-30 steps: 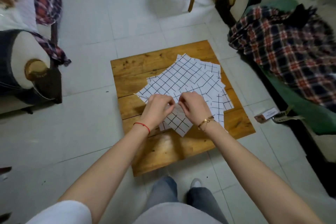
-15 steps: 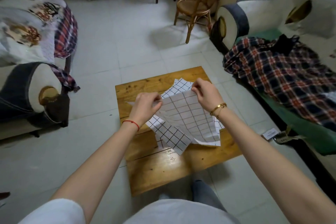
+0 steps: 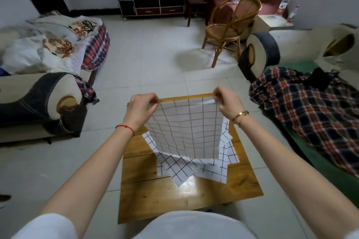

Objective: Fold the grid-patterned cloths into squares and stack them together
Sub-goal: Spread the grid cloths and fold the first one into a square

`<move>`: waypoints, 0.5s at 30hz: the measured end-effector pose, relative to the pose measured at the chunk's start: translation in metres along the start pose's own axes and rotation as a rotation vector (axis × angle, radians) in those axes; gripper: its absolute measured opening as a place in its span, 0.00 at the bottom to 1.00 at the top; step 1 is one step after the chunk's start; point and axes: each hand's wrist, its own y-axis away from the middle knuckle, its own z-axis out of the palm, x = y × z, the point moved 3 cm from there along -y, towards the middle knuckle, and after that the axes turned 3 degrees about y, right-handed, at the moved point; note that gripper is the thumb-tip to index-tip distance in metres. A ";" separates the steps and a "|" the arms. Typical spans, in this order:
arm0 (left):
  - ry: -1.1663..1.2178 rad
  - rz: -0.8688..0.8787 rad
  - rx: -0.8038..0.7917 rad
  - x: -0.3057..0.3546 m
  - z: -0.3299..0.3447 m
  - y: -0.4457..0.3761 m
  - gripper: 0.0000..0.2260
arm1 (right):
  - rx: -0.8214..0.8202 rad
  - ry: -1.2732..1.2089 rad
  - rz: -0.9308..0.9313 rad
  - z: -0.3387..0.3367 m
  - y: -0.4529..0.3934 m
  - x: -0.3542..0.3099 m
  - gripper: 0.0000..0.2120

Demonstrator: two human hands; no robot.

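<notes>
Above the wooden table (image 3: 186,196), grid cloth (image 3: 186,128) hanging, top corners pinched by left grip (image 3: 142,106), right grip (image 3: 226,102)

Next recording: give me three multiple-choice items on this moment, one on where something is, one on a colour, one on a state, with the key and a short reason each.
1. Where are the other grid cloths?
A. on the wooden table
B. on the rattan chair
C. on the floor tiles

2. What colour is the string on the left wrist?
A. blue
B. red
C. green

3. In what state is the held cloth?
A. folded into a square
B. lying flat on the table
C. hanging open from its top corners

Key:
1. A, the pile of grid cloths lies spread on the wooden table.
2. B, the string by the left hand is red.
3. C, the left hand and right hand pinch the top corners and the held cloth hangs unfolded above the pile.
</notes>
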 end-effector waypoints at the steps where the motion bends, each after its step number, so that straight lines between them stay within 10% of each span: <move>1: -0.012 -0.003 0.015 0.003 0.000 -0.002 0.02 | 0.002 0.004 -0.007 -0.005 -0.003 0.007 0.06; 15: -0.118 -0.042 0.071 0.040 -0.002 -0.002 0.06 | -0.035 -0.011 -0.103 -0.040 -0.021 0.058 0.07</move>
